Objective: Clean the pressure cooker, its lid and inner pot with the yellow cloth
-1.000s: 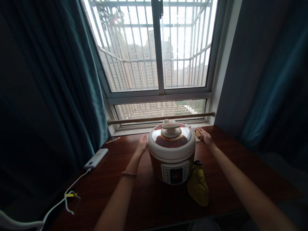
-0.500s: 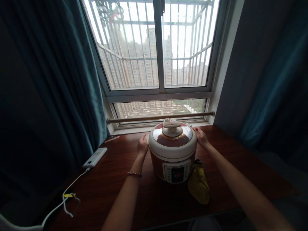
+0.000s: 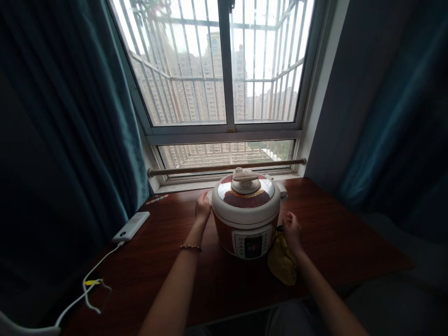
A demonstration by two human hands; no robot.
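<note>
A white and brown electric pressure cooker (image 3: 246, 214) stands on the dark wooden table (image 3: 168, 275) by the window, lid on, control panel facing me. My left hand (image 3: 203, 207) is pressed against its left side, fingers curled round the rim there. My right hand (image 3: 292, 231) hovers low at the cooker's front right, fingers loosely apart and holding nothing. It is just above a crumpled yellow cloth (image 3: 282, 266) that lies against the cooker's base.
A white power bank (image 3: 130, 227) with a white cable (image 3: 87, 289) lies at the table's left. A wooden rod (image 3: 224, 167) runs along the window sill behind the cooker. Teal curtains (image 3: 63, 140) hang on both sides.
My right hand has left the cooker's far right side and come down toward me, over the yellow cloth. My left hand has moved onto the cooker's left side and stays there.
</note>
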